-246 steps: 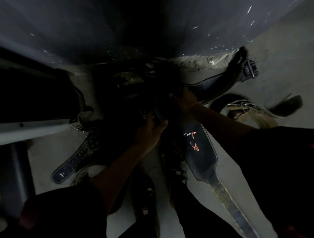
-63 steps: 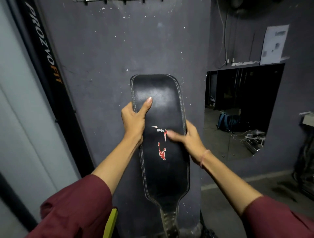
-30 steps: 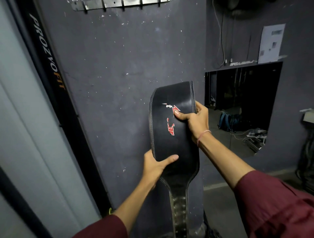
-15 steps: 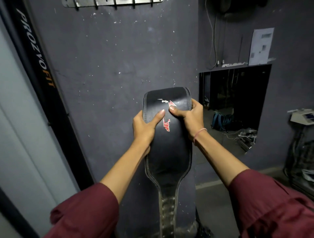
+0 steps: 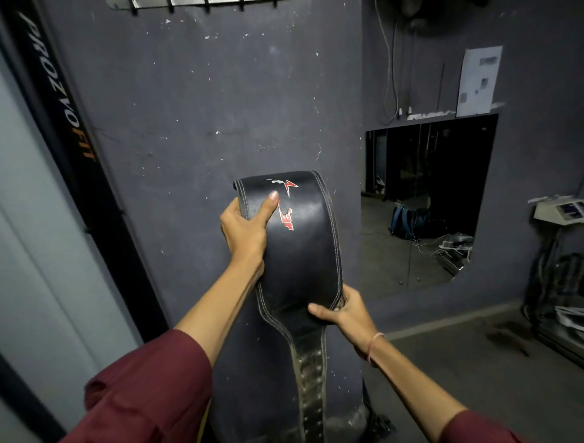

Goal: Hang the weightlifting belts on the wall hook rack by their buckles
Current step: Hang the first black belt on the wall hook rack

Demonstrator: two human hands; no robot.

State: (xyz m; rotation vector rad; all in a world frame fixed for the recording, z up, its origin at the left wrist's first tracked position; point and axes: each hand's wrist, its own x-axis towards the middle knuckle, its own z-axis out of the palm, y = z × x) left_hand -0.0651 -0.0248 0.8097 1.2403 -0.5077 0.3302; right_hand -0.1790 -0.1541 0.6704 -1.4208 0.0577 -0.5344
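Grey wall (image 5: 189,110), flecked with pale marks, stands straight ahead of the left grip (image 5: 245,232) and right grip (image 5: 346,311). Black post (image 5: 72,126) lettered PROZVOFIT rises to the left of the left grip. Dark recess (image 5: 426,189) in the wall lies right of the right grip and higher, with a bag (image 5: 404,221) showing inside. Black belt (image 5: 303,253) is held upright before the wall, its wide part bent over at the top and its narrow strap (image 5: 311,395) hanging below the right grip. Rack (image 5: 196,3) sits high above the left grip, well apart from the belt. Left grip clasps the belt's upper left edge, thumb on the face beside the red logo (image 5: 286,218). Right grip clasps the lower right edge where the belt narrows, thumb across the front.
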